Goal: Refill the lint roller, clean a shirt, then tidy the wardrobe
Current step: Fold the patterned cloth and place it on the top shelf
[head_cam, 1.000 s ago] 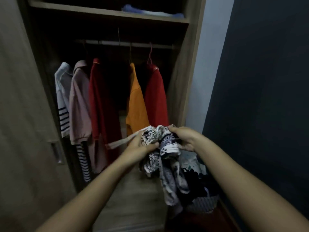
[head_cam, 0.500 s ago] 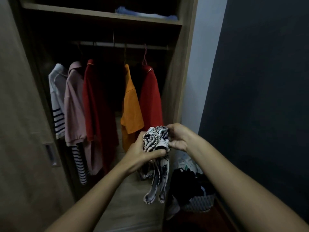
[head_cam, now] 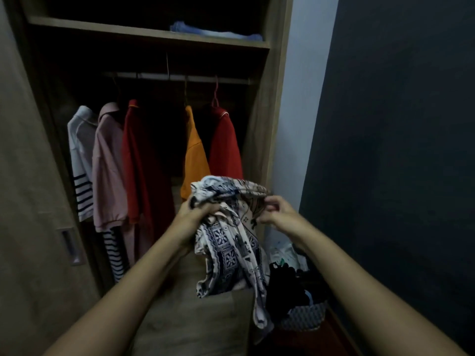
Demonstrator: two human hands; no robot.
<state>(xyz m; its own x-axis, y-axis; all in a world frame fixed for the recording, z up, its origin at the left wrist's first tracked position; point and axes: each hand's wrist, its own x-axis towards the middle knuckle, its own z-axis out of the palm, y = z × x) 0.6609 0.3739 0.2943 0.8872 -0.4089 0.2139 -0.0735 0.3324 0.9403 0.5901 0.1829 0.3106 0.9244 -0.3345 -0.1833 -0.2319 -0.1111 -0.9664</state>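
In the wardrobe [head_cam: 259, 140], the upper shelf [head_cam: 123, 30] bears a folded blue garment [head_cam: 213, 30] near its right end, the rail [head_cam: 177, 77] below carries five hanging shirts [head_cam: 144, 160], and a patterned basket [head_cam: 303, 316] of dark clothes stands on the floor [head_cam: 311, 341].

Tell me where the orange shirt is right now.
In the head view, the orange shirt hangs on the wardrobe rail right of centre, beside the red shirt at the far right, just above the patterned garment.
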